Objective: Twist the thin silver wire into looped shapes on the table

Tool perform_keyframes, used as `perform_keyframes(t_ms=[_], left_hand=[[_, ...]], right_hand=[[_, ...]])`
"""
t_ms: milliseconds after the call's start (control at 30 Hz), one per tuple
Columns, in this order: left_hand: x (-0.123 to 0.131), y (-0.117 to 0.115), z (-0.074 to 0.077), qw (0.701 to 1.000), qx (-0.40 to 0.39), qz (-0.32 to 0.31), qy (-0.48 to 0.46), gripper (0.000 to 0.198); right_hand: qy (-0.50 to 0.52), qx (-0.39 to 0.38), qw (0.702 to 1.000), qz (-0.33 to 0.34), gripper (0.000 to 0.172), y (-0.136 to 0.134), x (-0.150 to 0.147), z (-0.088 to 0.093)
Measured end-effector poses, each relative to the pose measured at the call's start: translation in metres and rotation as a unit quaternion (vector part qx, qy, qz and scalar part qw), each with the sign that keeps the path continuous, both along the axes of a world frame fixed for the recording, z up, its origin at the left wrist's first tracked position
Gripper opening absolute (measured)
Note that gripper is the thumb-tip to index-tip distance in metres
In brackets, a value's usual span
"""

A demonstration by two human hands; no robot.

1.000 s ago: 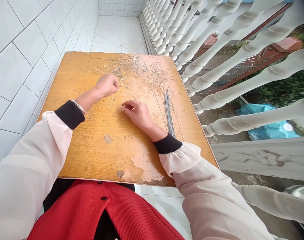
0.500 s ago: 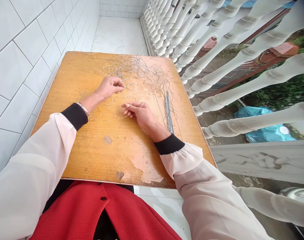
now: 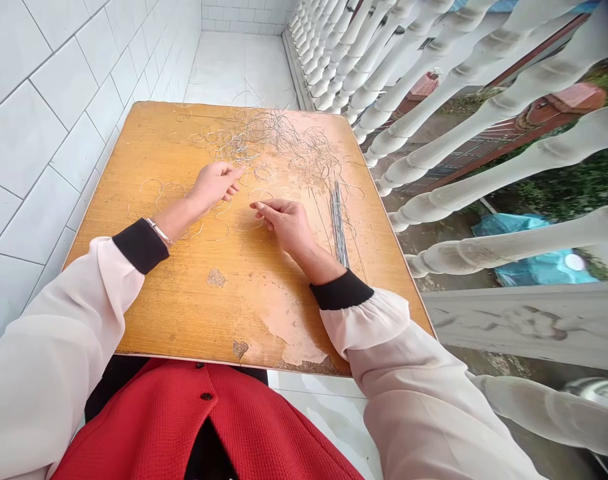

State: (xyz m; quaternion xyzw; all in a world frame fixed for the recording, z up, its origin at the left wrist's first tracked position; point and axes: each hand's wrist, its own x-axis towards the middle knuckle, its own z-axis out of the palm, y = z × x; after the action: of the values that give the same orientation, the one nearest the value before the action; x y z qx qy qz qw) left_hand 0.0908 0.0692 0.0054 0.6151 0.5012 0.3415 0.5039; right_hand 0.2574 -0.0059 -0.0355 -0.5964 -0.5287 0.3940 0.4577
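Note:
My left hand (image 3: 218, 183) is above the middle of the wooden table (image 3: 174, 307). Its thumb and fingertips are pressed together, and anything in the pinch is too fine to make out. To its right, my right hand (image 3: 285, 225) pinches with thumb and forefinger at a thin curved wire, most of it hidden by the fingers. Beyond both hands spreads a tangle of thin silvery wire (image 3: 274, 130). A bundle of straight grey wires (image 3: 338, 223) lies beside my right wrist. Several loose bent wires (image 3: 159, 190) are scattered around my left hand.
White wall tiles (image 3: 59, 120) run along the left side. A white baluster railing (image 3: 449, 190) stands close along the table's right edge. The tabletop has chipped, peeled patches (image 3: 215, 278) near the front. White floor (image 3: 241, 63) shows beyond the table.
My left hand has drawn back slightly toward me and to the left, away from the wire tangle. My right hand has shifted a little to the right, still pinching.

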Motion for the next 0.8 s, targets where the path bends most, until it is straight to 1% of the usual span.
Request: perform_keyframes(t_ms=[100, 200, 267, 333, 367, 467, 533, 567, 600, 633, 700, 767, 800], left_hand=[[-0.003, -0.013, 0.002, 0.997, -0.074, -0.037, -0.006, 0.025], [-0.003, -0.020, 0.002, 0.994, -0.095, -0.054, -0.006, 0.023], [-0.004, -0.021, 0.002, 0.995, -0.085, -0.042, -0.010, 0.022], [-0.007, -0.021, 0.001, 0.996, -0.076, -0.035, -0.010, 0.020], [-0.009, -0.021, 0.000, 0.997, -0.071, -0.035, -0.006, 0.020], [-0.014, -0.020, -0.007, 0.997, -0.043, -0.059, 0.026, 0.018], [-0.014, -0.018, -0.014, 0.992, 0.024, -0.092, 0.082, 0.012], [-0.012, -0.018, -0.017, 0.983, 0.080, -0.114, 0.123, 0.009], [-0.009, -0.018, -0.021, 0.965, 0.148, -0.137, 0.170, 0.010], [-0.005, -0.018, -0.024, 0.938, 0.219, -0.163, 0.215, 0.015], [0.005, -0.020, -0.029, 0.871, 0.336, -0.222, 0.283, 0.028], [0.014, -0.024, -0.032, 0.813, 0.401, -0.278, 0.318, 0.035], [0.016, -0.026, -0.033, 0.790, 0.421, -0.300, 0.330, 0.036]], right_hand=[[0.020, -0.009, 1.000, 0.014, 0.034, 0.000, -0.003, 0.000], [0.005, -0.011, 1.000, 0.010, 0.031, 0.001, -0.001, 0.003], [-0.023, 0.000, 1.000, -0.012, 0.027, 0.004, 0.008, 0.009], [-0.053, -0.002, 0.998, -0.031, 0.021, 0.007, 0.024, 0.016], [-0.071, -0.018, 0.997, -0.035, 0.020, 0.010, 0.034, 0.019], [-0.113, -0.112, 0.987, -0.006, 0.018, 0.016, 0.064, 0.028], [-0.137, -0.150, 0.979, -0.009, 0.017, 0.018, 0.080, 0.031], [-0.152, -0.161, 0.975, -0.013, 0.017, 0.019, 0.085, 0.031], [-0.171, -0.169, 0.971, -0.016, 0.016, 0.019, 0.088, 0.031], [-0.193, -0.173, 0.966, -0.017, 0.016, 0.019, 0.089, 0.030], [-0.242, -0.171, 0.955, -0.017, 0.013, 0.019, 0.089, 0.028], [-0.290, -0.156, 0.944, -0.018, 0.008, 0.018, 0.085, 0.026], [-0.313, -0.143, 0.939, -0.016, 0.007, 0.017, 0.082, 0.025]])
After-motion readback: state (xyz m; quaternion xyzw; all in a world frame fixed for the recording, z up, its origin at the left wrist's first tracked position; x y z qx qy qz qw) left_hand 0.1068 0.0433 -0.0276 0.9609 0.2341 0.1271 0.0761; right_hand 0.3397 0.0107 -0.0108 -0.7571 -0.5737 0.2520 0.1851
